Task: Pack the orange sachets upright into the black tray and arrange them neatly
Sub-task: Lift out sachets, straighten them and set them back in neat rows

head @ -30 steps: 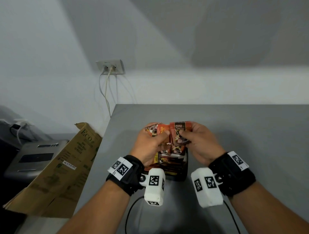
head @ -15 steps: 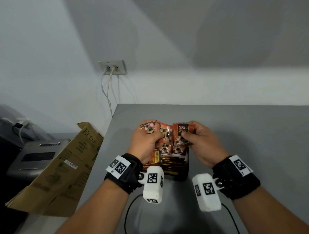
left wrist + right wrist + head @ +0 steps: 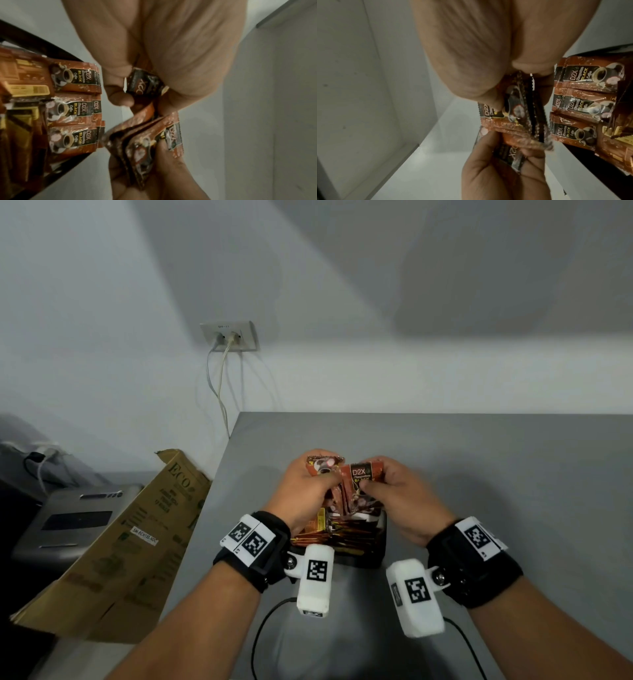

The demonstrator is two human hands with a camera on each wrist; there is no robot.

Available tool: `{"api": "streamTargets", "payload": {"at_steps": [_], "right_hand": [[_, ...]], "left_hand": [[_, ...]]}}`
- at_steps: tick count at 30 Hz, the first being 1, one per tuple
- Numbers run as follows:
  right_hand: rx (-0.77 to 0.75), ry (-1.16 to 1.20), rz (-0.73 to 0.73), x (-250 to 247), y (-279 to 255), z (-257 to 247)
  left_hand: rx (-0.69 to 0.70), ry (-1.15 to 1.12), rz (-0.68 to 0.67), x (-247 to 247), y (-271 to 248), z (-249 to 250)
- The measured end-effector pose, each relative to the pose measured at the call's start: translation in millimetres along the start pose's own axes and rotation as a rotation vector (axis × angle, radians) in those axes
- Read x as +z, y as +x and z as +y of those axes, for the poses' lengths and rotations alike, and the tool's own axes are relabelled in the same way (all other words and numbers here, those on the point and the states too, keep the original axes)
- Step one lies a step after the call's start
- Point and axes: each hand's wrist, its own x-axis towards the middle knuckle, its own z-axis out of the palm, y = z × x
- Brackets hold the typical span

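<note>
Both hands hover just above the far end of the black tray [image 3: 381, 547], which holds several orange sachets [image 3: 342, 537] standing in rows [image 3: 73, 108] [image 3: 582, 105]. My left hand [image 3: 318, 486] pinches a single orange sachet [image 3: 323, 467] [image 3: 144, 83] between thumb and fingers. My right hand [image 3: 373, 489] grips a small bundle of orange sachets [image 3: 361, 477] [image 3: 402, 108] [image 3: 154, 142], held upright with the D2X label facing me. The two hands are close together, and the held sachets almost touch. The hands hide the tray's far edge.
The tray sits near the left edge of a grey table [image 3: 513, 474]. A folded cardboard box [image 3: 137, 542] leans beside the table on the left, with a grey device [image 3: 75, 518] behind it. A wall socket with cables [image 3: 229, 337] is behind. Camera cables [image 3: 260, 628] trail on the table near me.
The left hand has drawn one sachet a little up and to the left, away from the bundle in the right hand. Both hands have stayed over the tray's far end.
</note>
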Motion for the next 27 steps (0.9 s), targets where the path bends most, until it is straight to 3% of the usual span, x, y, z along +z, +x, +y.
{"api": "streamTargets", "payload": {"at_steps": [4, 6, 12, 17, 21, 25, 27], "right_hand": [[0.052, 0.270, 0.098, -1, 3, -5], [0.070, 0.399, 0.098, -3, 3, -10], [0.153, 0.586, 0.087, -9, 0, -13], [0.105, 0.628, 0.142, -7, -4, -7], [0.073, 0.588, 0.196, -5, -5, -4], [0.072, 0.630, 0.139, -2, -6, -5], [0.026, 0.473, 0.144, 1, -6, -4]], "left_hand": [[-0.126, -0.256, -0.002, -2, 1, 1], [-0.138, -0.247, -0.001, -3, 3, -1], [0.014, -0.032, 0.103, -9, 11, -8], [0.017, -0.115, 0.244, -9, 15, -15], [-0.092, -0.336, 0.184, 0, 12, -17], [-0.179, -0.555, 0.117, 8, 8, -22], [-0.232, -0.656, 0.015, 13, 4, -18]]}}
